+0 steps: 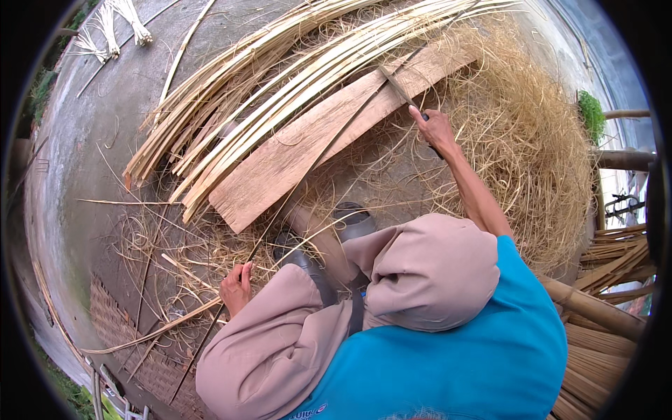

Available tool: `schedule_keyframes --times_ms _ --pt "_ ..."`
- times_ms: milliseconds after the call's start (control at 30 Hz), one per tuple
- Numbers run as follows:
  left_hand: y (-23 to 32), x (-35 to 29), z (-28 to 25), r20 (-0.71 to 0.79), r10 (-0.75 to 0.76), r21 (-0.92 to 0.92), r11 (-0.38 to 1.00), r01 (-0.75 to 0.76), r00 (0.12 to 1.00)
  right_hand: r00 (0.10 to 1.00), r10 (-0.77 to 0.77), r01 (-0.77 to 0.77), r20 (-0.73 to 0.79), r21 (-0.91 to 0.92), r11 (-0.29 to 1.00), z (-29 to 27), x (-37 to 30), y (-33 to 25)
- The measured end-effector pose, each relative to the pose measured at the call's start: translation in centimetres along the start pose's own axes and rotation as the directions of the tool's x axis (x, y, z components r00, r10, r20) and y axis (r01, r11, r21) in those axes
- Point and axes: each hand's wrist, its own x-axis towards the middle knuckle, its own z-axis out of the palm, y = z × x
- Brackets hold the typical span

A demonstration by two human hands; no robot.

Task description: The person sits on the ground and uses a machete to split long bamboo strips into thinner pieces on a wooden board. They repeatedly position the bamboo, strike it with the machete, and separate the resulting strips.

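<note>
Low on the left, my left hand (236, 288) is closed around a long, dark, thin bamboo strip (329, 140). The strip slants up to the right across a wide wooden board (276, 171). My right hand (435, 133) grips a knife (396, 85) by its handle, near the board's far right end. Its blade lies across the strip there; whether the edge bites into it is too small to tell. A pale, thin strip (318, 234) crosses near my knees, beyond the left hand.
Long split bamboo strips (231, 98) lie in bundles beyond the board. Curly shavings (528, 140) heap up on the right, with more scattered around my feet. A woven mat (150, 371) is at lower left. Pale bundles (105, 28) rest far left; bamboo poles (595, 304) stand right.
</note>
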Motion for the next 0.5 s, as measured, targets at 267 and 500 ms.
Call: schedule_keyframes --times_ms 267,500 --pt "-16.6 -7.8 -7.3 0.199 -0.223 -0.087 0.966 0.244 0.954 0.987 0.047 -0.050 -0.153 -0.017 0.999 -3.7 2.2 3.5" --pt "-13.7 -3.1 -10.0 0.182 -0.215 0.149 0.971 0.189 0.960 0.995 -0.026 0.033 -0.093 0.083 0.996 3.7 -3.7 3.1"
